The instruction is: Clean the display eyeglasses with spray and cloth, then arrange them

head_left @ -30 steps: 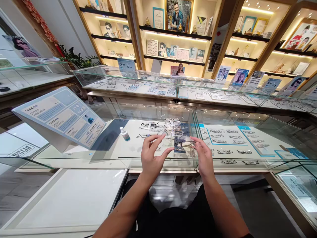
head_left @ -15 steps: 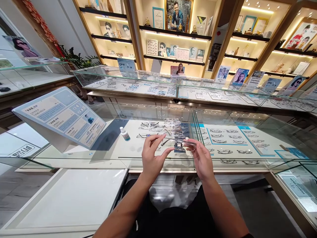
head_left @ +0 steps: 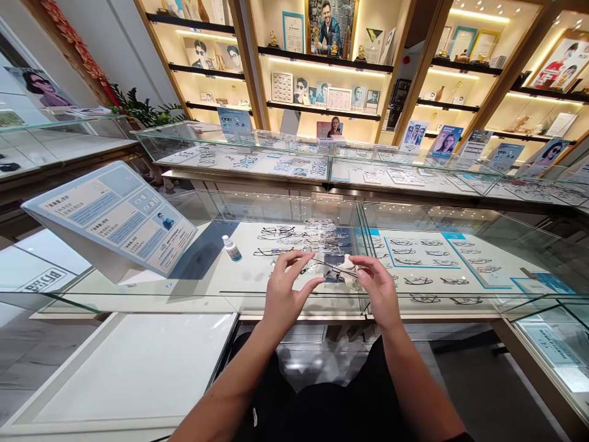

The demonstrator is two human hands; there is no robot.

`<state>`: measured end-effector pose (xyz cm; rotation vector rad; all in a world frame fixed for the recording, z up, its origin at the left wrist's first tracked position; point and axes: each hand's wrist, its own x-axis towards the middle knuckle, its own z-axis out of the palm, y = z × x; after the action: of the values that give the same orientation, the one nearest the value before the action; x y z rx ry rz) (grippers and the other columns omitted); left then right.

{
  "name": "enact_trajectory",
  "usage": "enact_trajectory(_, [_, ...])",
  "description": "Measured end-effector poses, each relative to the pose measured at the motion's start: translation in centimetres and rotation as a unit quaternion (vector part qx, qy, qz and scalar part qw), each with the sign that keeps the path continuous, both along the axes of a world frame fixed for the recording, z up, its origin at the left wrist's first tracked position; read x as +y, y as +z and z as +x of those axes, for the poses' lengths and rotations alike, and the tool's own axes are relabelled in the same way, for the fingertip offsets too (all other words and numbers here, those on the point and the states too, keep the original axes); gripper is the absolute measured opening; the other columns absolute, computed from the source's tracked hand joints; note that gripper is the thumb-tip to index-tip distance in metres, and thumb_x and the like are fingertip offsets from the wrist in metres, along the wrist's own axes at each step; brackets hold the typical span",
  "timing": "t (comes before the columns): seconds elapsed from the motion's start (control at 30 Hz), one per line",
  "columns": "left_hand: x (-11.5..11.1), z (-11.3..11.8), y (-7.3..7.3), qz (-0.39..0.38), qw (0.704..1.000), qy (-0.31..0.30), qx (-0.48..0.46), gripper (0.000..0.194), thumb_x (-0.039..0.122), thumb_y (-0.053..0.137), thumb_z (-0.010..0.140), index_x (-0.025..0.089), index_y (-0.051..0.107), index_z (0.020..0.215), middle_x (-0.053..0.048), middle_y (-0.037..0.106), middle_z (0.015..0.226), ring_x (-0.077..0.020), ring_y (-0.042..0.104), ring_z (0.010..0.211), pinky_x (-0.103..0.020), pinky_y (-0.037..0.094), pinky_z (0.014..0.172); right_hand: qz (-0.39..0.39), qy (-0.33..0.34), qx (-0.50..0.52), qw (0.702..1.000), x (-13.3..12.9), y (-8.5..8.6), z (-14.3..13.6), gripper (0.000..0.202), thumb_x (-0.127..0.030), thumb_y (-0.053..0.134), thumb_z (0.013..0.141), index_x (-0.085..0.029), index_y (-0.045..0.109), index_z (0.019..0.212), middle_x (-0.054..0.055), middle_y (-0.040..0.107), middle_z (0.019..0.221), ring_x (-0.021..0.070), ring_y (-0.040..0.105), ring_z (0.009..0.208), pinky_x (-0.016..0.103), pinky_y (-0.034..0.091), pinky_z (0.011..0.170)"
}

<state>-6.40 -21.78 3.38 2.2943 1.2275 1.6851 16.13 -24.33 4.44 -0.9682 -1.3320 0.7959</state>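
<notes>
A pair of thin dark-framed eyeglasses (head_left: 332, 269) is held above the glass counter, seen nearly edge-on. My right hand (head_left: 380, 291) pinches its right end between thumb and fingers. At the other end, my left hand (head_left: 286, 291) is curved in a C shape, with fingertips at the frame and the thumb just below. A small pale piece (head_left: 348, 263), perhaps cloth, shows by my right fingertips; its kind is unclear. To the left of my hands, a small white bottle (head_left: 232, 248) with a label stands upright on the counter.
Rows of eyeglasses (head_left: 418, 281) lie inside the glass display counter (head_left: 294, 296). A folded blue-and-white sign (head_left: 110, 221) stands on its left part. Nearer me at left is a white tray-like surface (head_left: 133, 368). More glass cases and lit shelves (head_left: 322, 110) stand behind.
The eyeglasses have turned from showing their lenses to nearly edge-on. My right hand has shifted slightly right, its fingers now stretched more over the frame. The left hand has moved slightly.
</notes>
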Motion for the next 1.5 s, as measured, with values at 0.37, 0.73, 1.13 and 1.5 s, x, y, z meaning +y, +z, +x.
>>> enact_trajectory(0.37, [-0.7,-0.5,-0.3,-0.021,0.996,-0.051,0.07,0.057,0.034,0.08,0.092,0.03,0.06,0.146,-0.011,0.062,0.126,-0.0252,0.064,0.116,-0.044,0.057,0.101,0.039,0.036,-0.212,0.976,0.0,0.0,-0.3,0.015,-0.035,0.065,0.1,-0.027,0.075,0.092,0.007,0.075,0.116,0.0266,0.066,0.113,0.046,0.049,0.103])
enact_trajectory(0.73, [-1.3,-0.2,0.0,-0.047,0.993,-0.101,0.025,0.055,0.028,0.079,0.093,0.029,0.061,0.145,-0.01,0.063,0.121,-0.024,0.065,0.113,-0.041,0.059,0.097,-0.013,0.079,-0.18,0.98,0.3,-0.1,-0.1,0.021,-0.042,0.066,0.1,-0.027,0.076,0.088,0.007,0.075,0.13,0.0285,0.066,0.125,0.05,0.045,0.113])
enact_trajectory(1.13, [-1.6,-0.4,0.5,-0.053,0.991,-0.121,0.01,0.055,0.029,0.08,0.092,0.031,0.061,0.144,-0.01,0.064,0.121,-0.0248,0.066,0.112,-0.043,0.059,0.096,-0.099,0.171,-0.08,0.977,0.9,-0.7,0.1,0.03,-0.054,0.074,0.092,-0.026,0.081,0.087,0.007,0.082,0.108,0.0287,0.075,0.113,0.049,0.058,0.103])
enact_trajectory(1.5, [-3.2,2.1,-1.9,-0.099,0.986,-0.056,-0.125,0.015,0.026,0.067,0.099,0.023,0.073,0.112,-0.005,0.067,0.098,-0.0201,0.066,0.094,-0.038,0.055,0.088,-0.028,0.003,-0.058,0.998,1.2,-2.4,-1.1,0.021,-0.043,0.073,0.095,-0.025,0.081,0.089,0.009,0.081,0.109,0.0284,0.075,0.109,0.048,0.056,0.102])
